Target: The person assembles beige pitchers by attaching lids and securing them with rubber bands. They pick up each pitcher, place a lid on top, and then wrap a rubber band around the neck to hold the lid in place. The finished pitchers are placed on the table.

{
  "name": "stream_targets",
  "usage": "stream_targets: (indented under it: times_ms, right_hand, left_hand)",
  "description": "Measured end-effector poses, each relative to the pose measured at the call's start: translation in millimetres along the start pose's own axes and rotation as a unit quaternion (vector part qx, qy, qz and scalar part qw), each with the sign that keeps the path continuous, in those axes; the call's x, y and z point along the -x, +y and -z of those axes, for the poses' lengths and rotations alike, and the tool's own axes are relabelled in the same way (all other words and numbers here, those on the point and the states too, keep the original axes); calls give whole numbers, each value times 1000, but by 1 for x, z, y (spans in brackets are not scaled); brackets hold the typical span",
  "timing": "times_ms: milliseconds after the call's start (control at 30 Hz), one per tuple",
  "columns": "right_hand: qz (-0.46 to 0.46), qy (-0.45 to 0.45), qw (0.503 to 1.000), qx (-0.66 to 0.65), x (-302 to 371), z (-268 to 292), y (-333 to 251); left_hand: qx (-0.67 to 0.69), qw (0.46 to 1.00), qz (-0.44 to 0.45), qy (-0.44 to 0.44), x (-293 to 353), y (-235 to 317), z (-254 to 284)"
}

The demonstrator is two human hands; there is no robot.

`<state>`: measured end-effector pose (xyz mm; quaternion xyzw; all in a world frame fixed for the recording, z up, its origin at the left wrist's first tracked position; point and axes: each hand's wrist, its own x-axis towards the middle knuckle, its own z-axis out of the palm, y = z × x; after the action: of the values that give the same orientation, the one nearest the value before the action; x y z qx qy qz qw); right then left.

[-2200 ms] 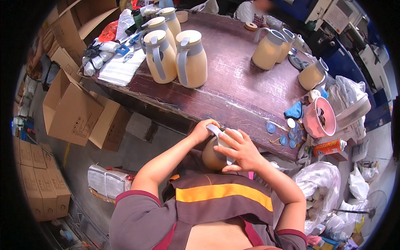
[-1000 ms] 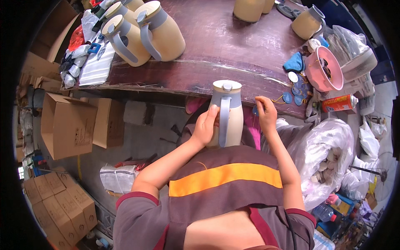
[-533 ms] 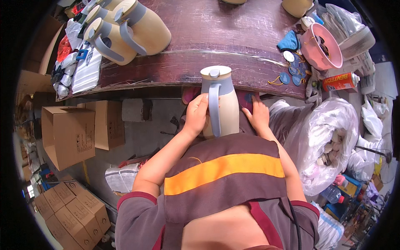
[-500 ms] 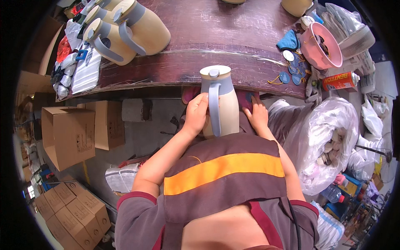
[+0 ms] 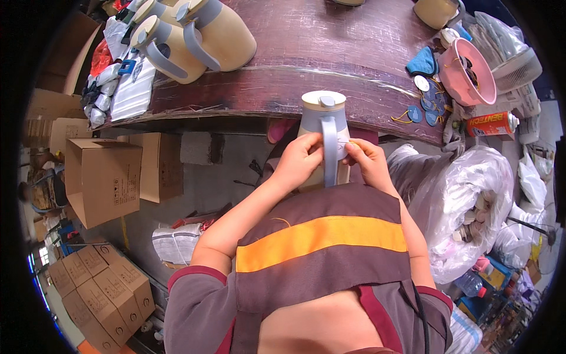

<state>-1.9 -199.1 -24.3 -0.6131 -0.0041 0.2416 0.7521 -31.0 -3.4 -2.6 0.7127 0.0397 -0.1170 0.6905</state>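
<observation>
A cream vacuum jug [image 5: 341,174] with a grey-blue collar and handle stands upright close against my apron, below the table edge. My left hand [image 5: 302,158] is closed at the left side of the handle, its fingertips pinched together; what they hold is hidden. On the handle's other side my right hand [image 5: 367,160] pinches a small round tag [image 5: 341,151] with thumb and forefinger against the jug. A bit of thin yellow string seems to show at those fingers. Similar round blue tags [image 5: 433,100] with yellow strings lie at the table's right edge.
Several more cream jugs [image 5: 227,38] stand at the table's back left. A pink basin [image 5: 488,88], a blue cloth [image 5: 421,62] and a red-orange spray can [image 5: 492,124] are at the right. Below sits a clear plastic bag [image 5: 448,206]. Cardboard boxes [image 5: 103,183] stand left.
My left hand has shifted up beside the jug's handle. My right hand has come from beyond the jug's right side to the handle with the tag. The view has moved slightly.
</observation>
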Motion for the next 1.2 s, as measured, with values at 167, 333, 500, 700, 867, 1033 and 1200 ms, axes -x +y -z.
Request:
stream_targets:
  times_ms: [167, 333, 500, 700, 867, 1033, 1200]
  right_hand:
    - [55, -13, 998, 34, -4, 7, -13]
    - [120, -8, 991, 62, 1, 2, -29]
    - [156, -67, 985, 22, -2, 12, -24]
    - [190, -222, 937, -190, 0, 9, -39]
    - [-5, -177, 977, 116, 3, -24, -77]
    - [103, -145, 955, 236, 6, -38, -72]
    - [314, -48, 835, 449, 12, -43, -67]
  left_hand:
    - [-84, 987, -54, 129, 5, -3, 7]
    - [119, 984, -10, 130, 8, 8, 6]
    - [149, 978, -4, 146, 4, 10, 10]
    - [125, 974, -79, 170, 12, 10, 8]
    - [-200, 913, -308, 178, 23, 31, 9]
    - [-119, 940, -266, 176, 30, 31, 6]
    - [208, 978, 2, -28, 17, 4, 6]
